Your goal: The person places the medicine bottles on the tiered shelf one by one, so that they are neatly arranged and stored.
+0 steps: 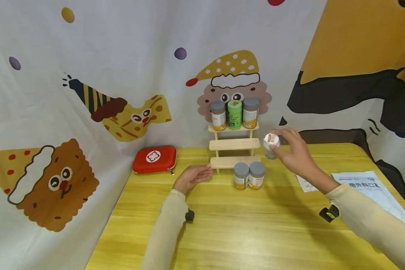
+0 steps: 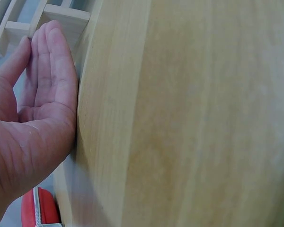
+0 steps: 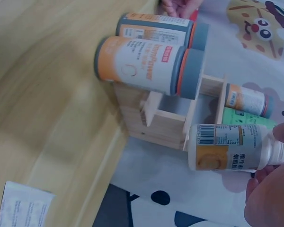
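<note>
My right hand [image 1: 297, 154] pinches a small white pill bottle [image 3: 229, 147] near its cap, holding it off the table to the right of the wooden three-step rack [image 1: 234, 144]. Its label is white and orange. At the left end of the rack's lowest step is my left hand [image 1: 193, 177], fingers straight and fingertips at the wood. Two grey-lidded jars, a left jar [image 1: 241, 176] and a right jar [image 1: 257, 175], stand side by side in front of that step. On the top step, a green bottle [image 1: 234, 114] stands between two more grey-lidded jars [image 1: 218, 115].
A red zipped case [image 1: 155, 159] lies at the table's back left. On the right are a white printed packet [image 1: 374, 191] and a small paper [image 1: 305, 184]. A printed curtain [image 1: 121, 75] hangs directly behind the table.
</note>
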`<state>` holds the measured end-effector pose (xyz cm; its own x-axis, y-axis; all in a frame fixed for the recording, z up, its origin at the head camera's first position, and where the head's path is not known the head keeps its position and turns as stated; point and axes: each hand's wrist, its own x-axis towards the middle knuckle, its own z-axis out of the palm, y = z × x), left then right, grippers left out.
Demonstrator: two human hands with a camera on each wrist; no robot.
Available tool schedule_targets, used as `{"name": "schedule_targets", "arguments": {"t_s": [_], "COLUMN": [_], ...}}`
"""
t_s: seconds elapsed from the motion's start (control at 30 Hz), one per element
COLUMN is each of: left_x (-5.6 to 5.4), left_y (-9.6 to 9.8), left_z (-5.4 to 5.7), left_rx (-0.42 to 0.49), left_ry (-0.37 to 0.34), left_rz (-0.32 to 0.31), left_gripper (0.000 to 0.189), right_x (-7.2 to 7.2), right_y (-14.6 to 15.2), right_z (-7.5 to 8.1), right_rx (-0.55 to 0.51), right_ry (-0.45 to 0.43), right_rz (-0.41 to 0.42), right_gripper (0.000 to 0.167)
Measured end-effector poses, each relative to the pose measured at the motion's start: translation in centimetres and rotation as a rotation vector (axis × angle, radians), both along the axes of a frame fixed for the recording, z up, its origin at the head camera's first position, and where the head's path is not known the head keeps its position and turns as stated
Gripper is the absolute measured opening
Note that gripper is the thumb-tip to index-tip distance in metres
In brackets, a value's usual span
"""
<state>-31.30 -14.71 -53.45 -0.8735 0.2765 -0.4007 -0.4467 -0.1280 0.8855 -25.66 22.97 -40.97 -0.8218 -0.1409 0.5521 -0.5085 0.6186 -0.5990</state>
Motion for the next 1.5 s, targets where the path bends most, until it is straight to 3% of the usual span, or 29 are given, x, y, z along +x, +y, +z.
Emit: {"name": "schedule_targets", "arguments": {"t_s": [0.2, 0.43, 0.83, 1.17, 1.5], "left_x": [0.3, 0.2, 0.2, 0.1, 0.2], "left_y": [-0.8, -0.6, -0.4, -0.2, 0.0], "left_z": [-0.3, -0.3, -0.1, -0.1, 0.1], "left_rx": [-0.012, -0.005, -0.002, -0.005, 0.029], "left_ry": [-0.003, -0.024, -0.021, -0.011, -0.002], "left_rz": [0.012, 0.019, 0.022, 0.013, 0.018], "left_gripper": [0.032, 0.031, 0.030, 0.032, 0.030], "right_x": [-0.6, -1.1, -2.0, -2.7, -3.2], "right_y": [-1.7, -3.5, -8.1, -11.3, -13.9], "right_z": [-0.3, -0.2, -0.3, -0.1, 0.3], "right_rx": [-0.038, -0.063, -0.170, -0.174, -0.245], "right_ry": [-0.018, -0.036, -0.060, -0.097, -0.157], "right_rz": [0.034, 0.040, 0.129, 0.160, 0.112], "right_gripper": [0.044, 0.043, 0.045, 0.046, 0.047]}}
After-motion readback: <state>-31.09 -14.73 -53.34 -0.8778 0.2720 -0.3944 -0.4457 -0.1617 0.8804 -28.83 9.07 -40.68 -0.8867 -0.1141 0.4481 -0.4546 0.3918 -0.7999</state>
